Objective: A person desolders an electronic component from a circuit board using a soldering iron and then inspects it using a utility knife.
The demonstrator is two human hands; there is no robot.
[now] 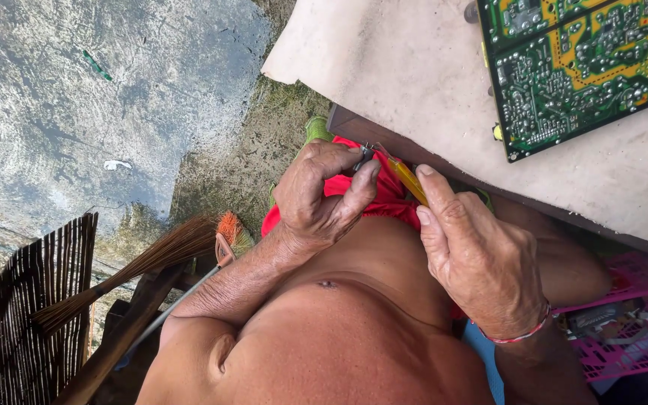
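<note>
Both hands work close at my lap: left hand (322,196) pinches a small metal part (364,155) steady — right hand (478,259) clenches a yellow-handled tool (408,180) against it, below the bench (414,82) edge.
</note>
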